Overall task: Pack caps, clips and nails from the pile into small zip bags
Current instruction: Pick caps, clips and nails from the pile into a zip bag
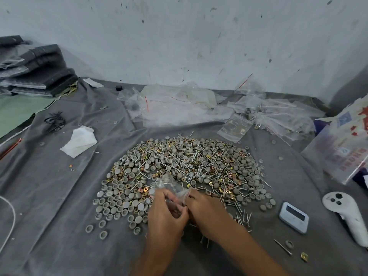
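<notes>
Progress: I judge the job far from done. The pile (pixel 183 174) of grey caps, brass-coloured clips and nails is large and spreads over the middle of the grey cloth (pixel 59 196).
Packed so far: behind the pile on the right I see a heap of filled zip bags (pixel 278 114) holding what look like caps and nails; I cannot count them.
Bag supply: a loose stack of empty zip bags (pixel 179 102) with red seal lines lies behind the pile near the wall, and one more flat bag (pixel 235 127) lies just past the pile's far edge.
Bag in hand: one small zip bag (pixel 171 186) is held up between both hands, over the near edge of the pile. What it already holds is too blurred to tell.
Left hand: my left hand (pixel 167 214) has its fingers curled on the bag's lower left side, pinching it.
Right hand: my right hand (pixel 205 210) grips the bag's right edge, touching the left hand.
Strays: a few caps (pixel 99 228) lie apart from the pile at near left; a nail (pixel 282 247), a cap and a clip (pixel 304 256) lie well apart at near right.
Bystanders: a white timer (pixel 293 217) and a white controller (pixel 346 216) lie right of the pile.
</notes>
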